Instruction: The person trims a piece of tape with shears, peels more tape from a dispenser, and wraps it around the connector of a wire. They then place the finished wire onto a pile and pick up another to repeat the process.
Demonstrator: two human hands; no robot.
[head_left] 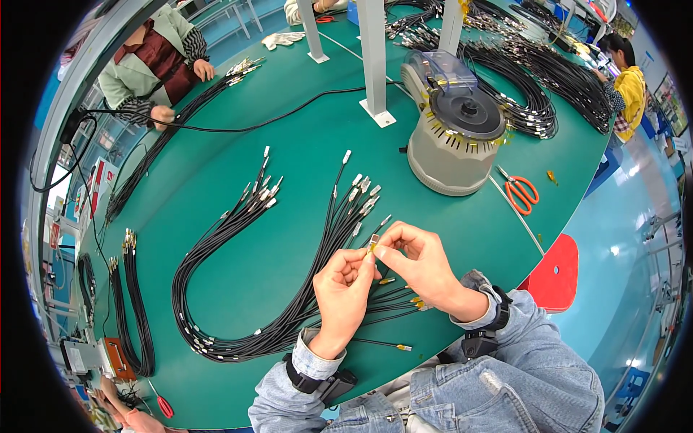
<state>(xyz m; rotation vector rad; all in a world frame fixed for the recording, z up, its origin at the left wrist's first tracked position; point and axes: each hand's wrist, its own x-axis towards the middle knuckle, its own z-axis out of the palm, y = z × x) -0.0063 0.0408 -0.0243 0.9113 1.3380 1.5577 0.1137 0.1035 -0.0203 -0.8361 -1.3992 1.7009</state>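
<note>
Green covers the bench [238, 289] that this person leans over, and across it curves a U-shaped bundle of black cables [180, 289]. Small white tags [198, 340] sit along the bundle; from where I stand, any print on them is too small to read. Both forearms come in from the near edge in denim sleeves [538, 353], with black straps at the wrists, and converge above the bundle's right-hand arm. Left hand [343, 296] and right hand [422, 263] meet fingertip to fingertip, thumbs and forefingers pinching a small silvery connector [374, 240] with yellow on it. It is held up off the bench, between the two hands; the right wrist bends inward, its other fingers curled. Just below, more cable ends [417, 302] show yellow wrapping. Beyond the right hand lie orange-handled scissors [521, 195], near a round beige tape dispenser [451, 159] with a dark disc on top. Across the bench, at the far left, a co-worker's hand [162, 115] rests by another long cable bundle [148, 148].
</note>
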